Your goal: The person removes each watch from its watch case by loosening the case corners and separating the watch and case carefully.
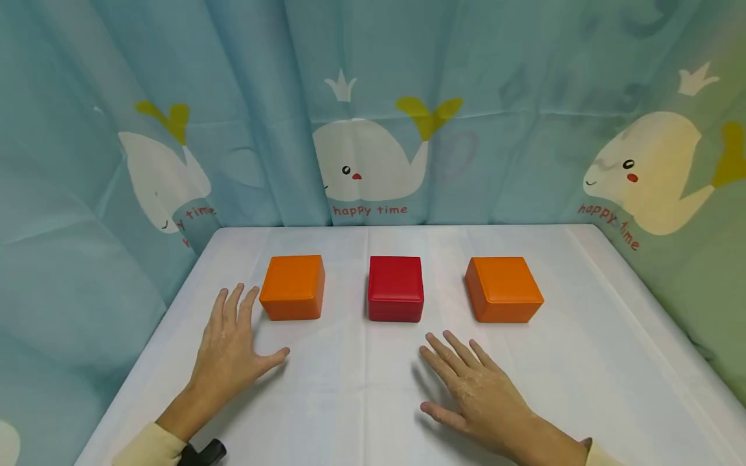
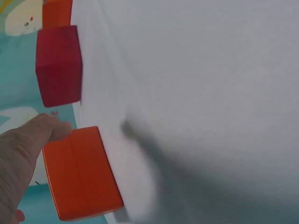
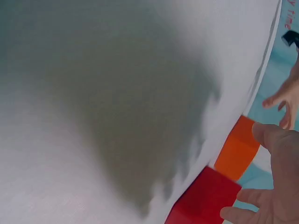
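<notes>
Three lidded boxes stand in a row across the white table: an orange box [image 1: 291, 278] on the left, a red box [image 1: 395, 278] in the middle and another orange box [image 1: 506, 279] on the right. My left hand [image 1: 228, 353] hovers beside the left orange box, fingers straight and thumb spread, holding nothing. In front of the red and right orange boxes, my right hand [image 1: 480, 395] is spread above the cloth and grips nothing. In the left wrist view, the left thumb [image 2: 35, 135] overlaps the near orange box [image 2: 81, 175]; whether they touch cannot be told.
A white cloth [image 1: 350, 395] covers the table. Behind it and along both sides hangs a blue-green curtain [image 1: 495, 162] printed with whales. A black strap device [image 1: 201, 452] is on the left wrist. Both hands cast shadows on the cloth.
</notes>
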The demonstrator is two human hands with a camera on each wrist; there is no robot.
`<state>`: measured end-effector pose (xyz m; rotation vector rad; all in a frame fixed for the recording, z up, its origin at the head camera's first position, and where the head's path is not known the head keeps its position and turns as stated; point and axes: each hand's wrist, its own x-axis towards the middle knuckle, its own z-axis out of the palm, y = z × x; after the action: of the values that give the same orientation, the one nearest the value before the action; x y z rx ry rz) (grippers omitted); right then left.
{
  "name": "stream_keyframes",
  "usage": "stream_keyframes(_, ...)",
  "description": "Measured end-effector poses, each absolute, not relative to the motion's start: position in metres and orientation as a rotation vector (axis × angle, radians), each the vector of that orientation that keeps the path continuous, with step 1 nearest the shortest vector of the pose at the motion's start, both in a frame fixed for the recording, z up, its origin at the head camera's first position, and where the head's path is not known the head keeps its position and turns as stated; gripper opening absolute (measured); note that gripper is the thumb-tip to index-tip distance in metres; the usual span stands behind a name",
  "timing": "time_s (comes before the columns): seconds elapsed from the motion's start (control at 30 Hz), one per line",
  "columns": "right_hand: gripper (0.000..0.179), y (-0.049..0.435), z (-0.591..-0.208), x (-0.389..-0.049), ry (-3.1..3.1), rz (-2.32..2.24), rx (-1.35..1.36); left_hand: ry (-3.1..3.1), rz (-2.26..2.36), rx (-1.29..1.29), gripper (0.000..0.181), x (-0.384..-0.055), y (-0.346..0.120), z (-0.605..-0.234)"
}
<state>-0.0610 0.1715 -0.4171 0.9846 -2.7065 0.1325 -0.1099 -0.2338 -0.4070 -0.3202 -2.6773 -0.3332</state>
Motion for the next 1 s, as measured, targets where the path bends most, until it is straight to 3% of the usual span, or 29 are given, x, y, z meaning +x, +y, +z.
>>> stream_keyframes(0.6, 0.067, 0.122, -0.431, -0.077, -2.618, 0.265, 1.17, -2.956, -0.816, -0.59, 0.131, -0.176, -0.26, -0.396)
stream_keyframes(1.0, 0.06, 0.086, -0.427, -0.107, -2.641, 0.402, 1.154, -3.018, -0.911, -0.571, 0.133, -0.199, -0.26, -0.399)
